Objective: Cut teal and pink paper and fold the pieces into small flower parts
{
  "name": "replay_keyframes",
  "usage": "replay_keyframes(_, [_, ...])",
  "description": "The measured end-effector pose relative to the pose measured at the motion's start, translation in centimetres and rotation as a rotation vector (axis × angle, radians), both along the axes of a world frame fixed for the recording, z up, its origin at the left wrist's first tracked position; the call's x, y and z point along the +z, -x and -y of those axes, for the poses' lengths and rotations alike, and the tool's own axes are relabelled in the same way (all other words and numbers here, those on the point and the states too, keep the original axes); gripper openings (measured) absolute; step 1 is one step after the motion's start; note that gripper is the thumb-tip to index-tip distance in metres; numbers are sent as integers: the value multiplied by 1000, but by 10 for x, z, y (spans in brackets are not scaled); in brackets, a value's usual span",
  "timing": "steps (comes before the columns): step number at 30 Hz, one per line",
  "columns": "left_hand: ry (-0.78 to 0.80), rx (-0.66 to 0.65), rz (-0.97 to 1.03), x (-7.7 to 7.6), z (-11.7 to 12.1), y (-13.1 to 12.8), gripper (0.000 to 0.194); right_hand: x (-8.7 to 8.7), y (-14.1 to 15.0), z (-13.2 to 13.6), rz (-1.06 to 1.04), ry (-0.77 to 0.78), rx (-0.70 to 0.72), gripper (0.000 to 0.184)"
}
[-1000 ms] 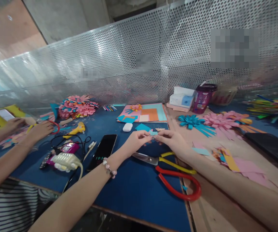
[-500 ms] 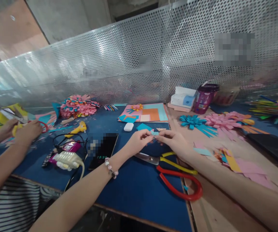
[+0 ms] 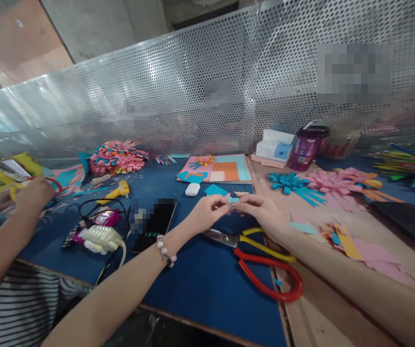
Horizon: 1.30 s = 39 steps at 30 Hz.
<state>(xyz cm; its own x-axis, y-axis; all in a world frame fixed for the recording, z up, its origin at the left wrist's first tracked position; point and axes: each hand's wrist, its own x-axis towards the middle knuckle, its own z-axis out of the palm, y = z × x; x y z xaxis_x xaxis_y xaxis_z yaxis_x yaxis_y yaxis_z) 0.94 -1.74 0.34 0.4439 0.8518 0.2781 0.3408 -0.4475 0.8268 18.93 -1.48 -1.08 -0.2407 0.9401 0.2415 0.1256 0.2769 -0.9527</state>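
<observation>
A small light-blue piece of paper [image 3: 233, 199] is pinched between the fingertips of both hands, above the blue tabletop. My left hand [image 3: 207, 212], with a bead bracelet on its wrist, grips it from the left. From the other side my right hand [image 3: 260, 210] closes thumb and forefinger on it. Part of the paper is hidden by the fingers. Large scissors [image 3: 270, 279] with red and yellow handles lie just below, their blades partly under my left wrist's side. Behind my fingers is a blue paper piece [image 3: 214, 190].
A phone [image 3: 155, 226], a glue gun [image 3: 119, 192] and a cabled power strip [image 3: 102, 237] lie to the left. Farther left a co-worker's hands [image 3: 34, 196] hold scissors. Stacked paper sheets [image 3: 225, 168], paper flowers [image 3: 289, 182] and a purple cup [image 3: 306, 149] are behind.
My hands stay nearly in place, the fingertips shifting slightly around the paper. The co-worker's hands and scissors have moved a little to the left.
</observation>
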Motion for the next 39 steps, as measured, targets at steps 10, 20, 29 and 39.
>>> replay_keyframes(10, [-7,-11,34,-1,1,2,23,5,2,2,38,-43,0,29])
replay_keyframes(20, [20,16,-25,0,1,0,23,3,2,1,108,-100,-18,28])
replay_keyframes(29, [4,-3,-117,-2,5,0,20,3,1,2,237,-198,2,23])
replay_keyframes(39, [55,38,-38,-3,-1,3,23,7,6,8,271,-211,-71,20])
